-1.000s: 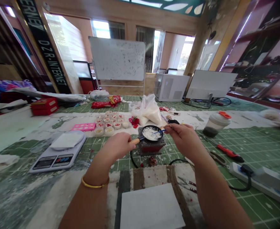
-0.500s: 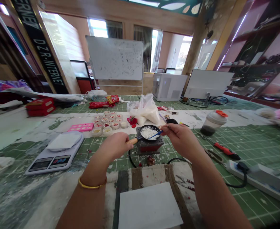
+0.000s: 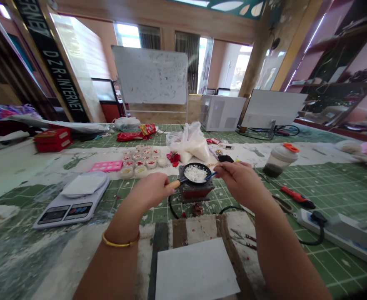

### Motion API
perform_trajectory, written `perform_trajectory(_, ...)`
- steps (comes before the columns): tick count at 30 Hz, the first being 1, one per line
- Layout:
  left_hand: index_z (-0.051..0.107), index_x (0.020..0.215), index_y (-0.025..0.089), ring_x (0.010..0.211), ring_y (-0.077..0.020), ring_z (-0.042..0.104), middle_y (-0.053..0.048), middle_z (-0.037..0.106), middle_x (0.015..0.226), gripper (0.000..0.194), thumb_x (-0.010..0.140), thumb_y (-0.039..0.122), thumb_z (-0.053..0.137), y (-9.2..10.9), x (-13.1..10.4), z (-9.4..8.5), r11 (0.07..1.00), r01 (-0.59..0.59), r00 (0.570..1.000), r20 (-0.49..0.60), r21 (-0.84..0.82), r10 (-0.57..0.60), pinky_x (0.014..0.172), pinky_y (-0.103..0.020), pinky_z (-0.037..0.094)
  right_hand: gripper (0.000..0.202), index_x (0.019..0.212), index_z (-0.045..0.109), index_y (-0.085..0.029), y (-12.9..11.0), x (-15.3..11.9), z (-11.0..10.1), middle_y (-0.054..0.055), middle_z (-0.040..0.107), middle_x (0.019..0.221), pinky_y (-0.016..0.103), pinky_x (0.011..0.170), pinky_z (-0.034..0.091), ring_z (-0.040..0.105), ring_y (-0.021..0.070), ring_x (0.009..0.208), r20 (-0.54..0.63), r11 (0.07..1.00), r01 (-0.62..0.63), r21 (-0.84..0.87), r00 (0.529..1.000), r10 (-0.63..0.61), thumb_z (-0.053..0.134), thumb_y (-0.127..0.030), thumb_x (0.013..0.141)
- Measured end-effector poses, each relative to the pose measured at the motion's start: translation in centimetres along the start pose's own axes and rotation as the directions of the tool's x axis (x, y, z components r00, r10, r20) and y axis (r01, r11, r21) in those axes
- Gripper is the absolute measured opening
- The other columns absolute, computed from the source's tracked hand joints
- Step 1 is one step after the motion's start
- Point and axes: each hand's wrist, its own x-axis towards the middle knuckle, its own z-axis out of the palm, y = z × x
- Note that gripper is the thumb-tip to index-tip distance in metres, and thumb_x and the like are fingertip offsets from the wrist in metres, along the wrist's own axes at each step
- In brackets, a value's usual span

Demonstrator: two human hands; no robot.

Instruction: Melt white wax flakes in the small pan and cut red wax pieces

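Note:
A small black frying pan (image 3: 186, 180) sits on a little dark-and-red hot plate (image 3: 197, 192). White flakes (image 3: 195, 173) fill most of the pan. My left hand (image 3: 150, 189) is closed around its wooden handle (image 3: 172, 184). In the pinched fingers of my right hand (image 3: 238, 179) is a thin blue stirring stick (image 3: 211, 175), its tip at the right side of the flakes. The far end of the stick is hidden by my fingers. Just behind the pan stands a plastic bag of white flakes (image 3: 194, 150), with a red flower (image 3: 173, 157) beside it.
Left of the pan are several small filled cups (image 3: 140, 171), a pink mould (image 3: 106, 166) and a kitchen scale (image 3: 73, 200). To the right stand an orange-lidded jar (image 3: 280, 160), a red-handled tool (image 3: 297, 197) and a power strip (image 3: 336, 235). White paper (image 3: 197, 271) lies in front.
The blue stick has drawn back to the right, from the middle of the flakes towards the pan's right edge. My right hand has shifted slightly right; my left hand stays on the handle.

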Motion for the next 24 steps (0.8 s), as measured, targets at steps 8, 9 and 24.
perform_trajectory(8,0.061,0.070,0.019,0.060,-0.0170,0.056,-0.003,0.063,0.066,0.028,0.071,0.044,0.047,-0.1,0.1,0.1,1.000,-0.001,1.000,0.003,-0.006,0.001,0.048,-0.026,0.029,0.026,0.079,0.062,-0.020,-0.4,-0.2,-0.3,0.002,0.066,0.069,0.035,0.088,0.029,0.059,0.0173,0.075,-0.077,0.997,-0.053,-0.064,0.996,0.048,0.040,-0.028,0.088)
perform_trajectory(9,0.061,0.070,0.019,0.060,-0.0169,0.055,-0.003,0.063,0.066,0.027,0.070,0.043,0.047,-0.1,0.1,0.1,1.000,-0.002,1.000,0.002,-0.006,0.002,0.048,-0.026,0.029,0.026,0.075,0.062,-0.020,-0.6,-0.3,-0.3,0.002,0.066,0.068,0.035,0.088,0.029,0.058,0.0170,0.075,-0.065,0.998,-0.038,-0.055,0.997,0.035,0.041,-0.028,0.088)
perform_trajectory(24,0.056,0.062,0.018,0.055,-0.0164,0.052,-0.003,0.059,0.059,0.037,0.073,0.051,0.043,0.1,-0.1,0.0,1.000,-0.014,1.000,0.001,0.011,0.014,0.047,-0.026,0.028,0.024,0.086,0.064,-0.021,-1.1,0.2,1.2,0.000,0.069,0.079,0.030,0.081,0.034,0.060,0.0161,0.079,-0.014,0.987,0.081,0.136,0.997,-0.080,0.041,-0.028,0.089)
